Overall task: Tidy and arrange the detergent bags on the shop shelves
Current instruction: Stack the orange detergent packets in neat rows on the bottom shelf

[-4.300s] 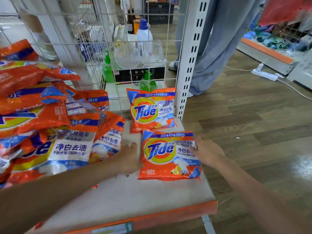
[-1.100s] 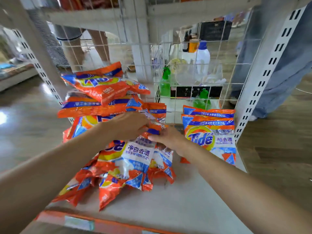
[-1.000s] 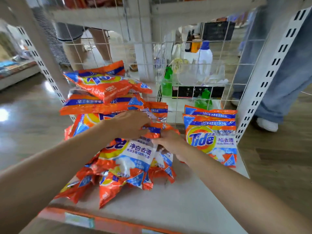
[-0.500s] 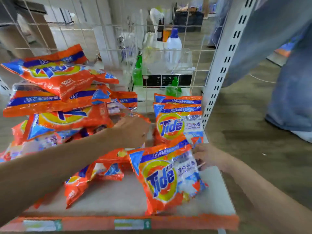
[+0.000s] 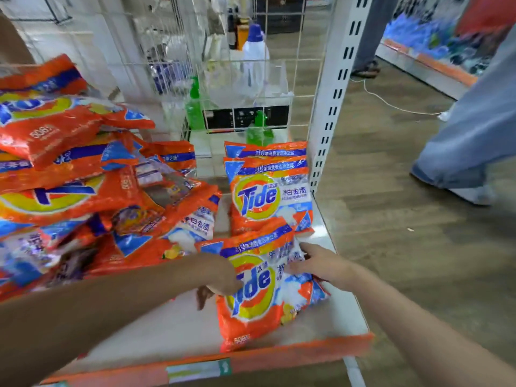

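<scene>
An orange Tide detergent bag (image 5: 259, 300) lies flat near the front right of the white shelf (image 5: 173, 331). My left hand (image 5: 220, 277) grips its left edge, fingers curled under. My right hand (image 5: 321, 263) rests on its right side with fingers spread across the top. Behind it, two stacked Tide bags (image 5: 269, 191) lean near the wire back. A messy heap of Tide bags (image 5: 83, 185) fills the left half of the shelf.
A white slotted upright (image 5: 335, 88) stands at the shelf's right rear corner, with a wire grid (image 5: 251, 65) behind. Green and white bottles (image 5: 195, 107) sit beyond the grid. A person's legs in jeans (image 5: 469, 141) stand on the wooden floor at right. The shelf's orange front strip (image 5: 279, 356) carries a label.
The bag pulled from the heap has come down flat onto the shelf in front of the two stacked bags. My left hand left the heap and now holds the bag's left edge.
</scene>
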{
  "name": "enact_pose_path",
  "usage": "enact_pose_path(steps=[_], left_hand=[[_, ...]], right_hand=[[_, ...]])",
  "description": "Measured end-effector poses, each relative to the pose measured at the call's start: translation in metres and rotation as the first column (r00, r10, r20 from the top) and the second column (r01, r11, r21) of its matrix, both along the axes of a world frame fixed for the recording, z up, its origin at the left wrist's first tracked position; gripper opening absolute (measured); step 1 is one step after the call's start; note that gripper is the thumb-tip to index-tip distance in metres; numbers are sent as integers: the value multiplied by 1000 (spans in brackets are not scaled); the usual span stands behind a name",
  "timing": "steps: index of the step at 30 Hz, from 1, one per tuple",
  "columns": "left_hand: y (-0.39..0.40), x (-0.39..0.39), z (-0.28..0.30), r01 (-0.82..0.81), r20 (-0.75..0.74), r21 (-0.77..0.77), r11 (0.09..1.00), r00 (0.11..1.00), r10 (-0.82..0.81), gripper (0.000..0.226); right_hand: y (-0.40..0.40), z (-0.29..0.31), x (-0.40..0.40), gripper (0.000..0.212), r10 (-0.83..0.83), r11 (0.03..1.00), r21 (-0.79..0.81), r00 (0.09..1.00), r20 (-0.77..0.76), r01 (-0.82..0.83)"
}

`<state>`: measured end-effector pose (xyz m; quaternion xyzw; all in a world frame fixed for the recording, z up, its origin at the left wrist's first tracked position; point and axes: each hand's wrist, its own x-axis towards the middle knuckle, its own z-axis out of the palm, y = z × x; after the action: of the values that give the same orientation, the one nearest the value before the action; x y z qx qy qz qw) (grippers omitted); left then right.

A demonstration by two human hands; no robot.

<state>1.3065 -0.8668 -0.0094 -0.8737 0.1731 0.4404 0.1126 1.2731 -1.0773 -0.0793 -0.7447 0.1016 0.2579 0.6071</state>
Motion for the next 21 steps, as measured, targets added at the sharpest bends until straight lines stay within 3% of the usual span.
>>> enact_pose_path(steps=[2,5,7,9,11,14,16,18,19,21], left_hand=[[0,1,-6,-70,-46,-79,994,997,67,55],[0,3,-22,-301,-128,-289,909,953,275,49],[-4,5,-29,-438,-166,-384,813,899,406,43],[-10,1,-34,-565,-261,-454,689,824,503,39],[-14,-7,-45,-689,-377,-504,522,719,584,41],[-17,-15,-53,-730,-444,-614,302,635,632,43],[-11,-8,-45,-738,-523,-655,160,597,608,48],[1,4,-35,-762,-624,-647,40,559,546,53],[8,8,-31,-773,-641,-634,33,549,536,47],[16,12,-33,-763,-553,-624,166,582,596,29]], right_hand=[[-8,4,-4,39,58,993,104,998,-8,-57],[-39,11,-5,57,-10,986,165,994,-106,27],[-57,13,-8,60,16,1000,-12,993,-117,-18],[-64,13,-13,37,87,969,-222,991,-99,-107],[-59,13,-16,22,92,963,-245,993,-77,-109],[-48,17,-20,36,39,986,-161,999,-5,-39],[-50,22,-19,54,-37,998,55,999,23,36],[-56,29,-19,57,-82,974,211,997,14,77],[-58,31,-19,54,-78,985,154,997,22,74],[-57,26,-18,38,-74,990,-122,997,-1,74]])
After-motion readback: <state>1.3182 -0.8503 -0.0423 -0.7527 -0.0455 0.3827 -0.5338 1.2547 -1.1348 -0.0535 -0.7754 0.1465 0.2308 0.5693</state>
